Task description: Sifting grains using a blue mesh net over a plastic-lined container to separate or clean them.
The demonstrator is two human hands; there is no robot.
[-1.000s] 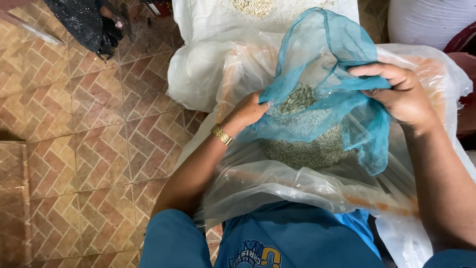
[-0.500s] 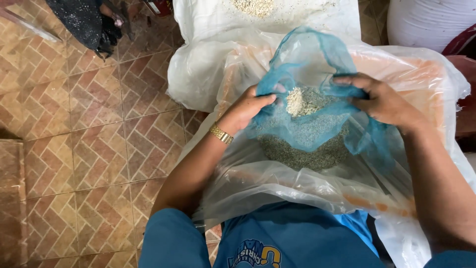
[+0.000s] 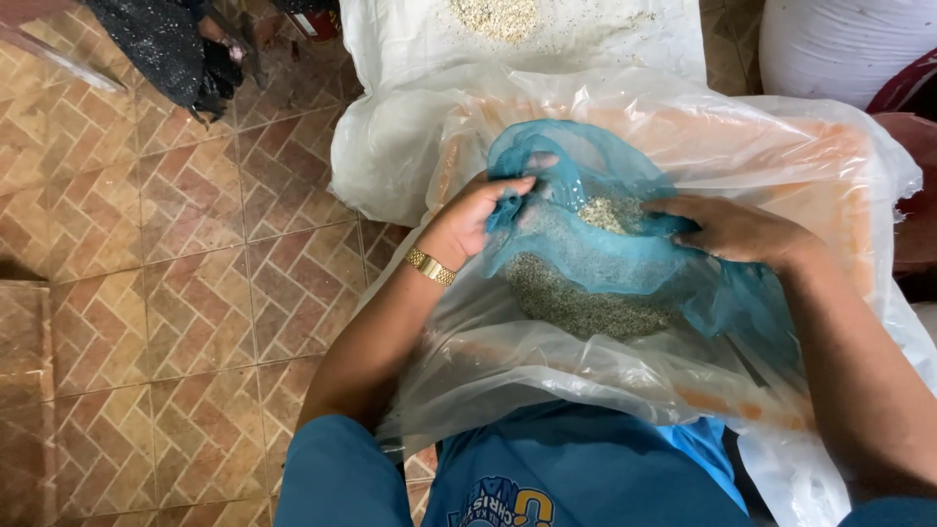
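The blue mesh cloth (image 3: 625, 244), which a second ago was lifted high between the hands, now sits lower, bunched down over the heap of fine grain (image 3: 576, 303) inside the big clear plastic sack (image 3: 781, 156). The left hand (image 3: 473, 220) is closed on a fold of the cloth at its left edge, a gold wristband (image 3: 430, 265) just behind it. The right hand (image 3: 727, 229) lies flat on the cloth's right side, pressing it; whether its fingers pinch the mesh I cannot tell. The sifting seems to be settling the grain. A white sack (image 3: 420, 59) with paler grain lies beyond, on the brick floor (image 3: 176, 293).
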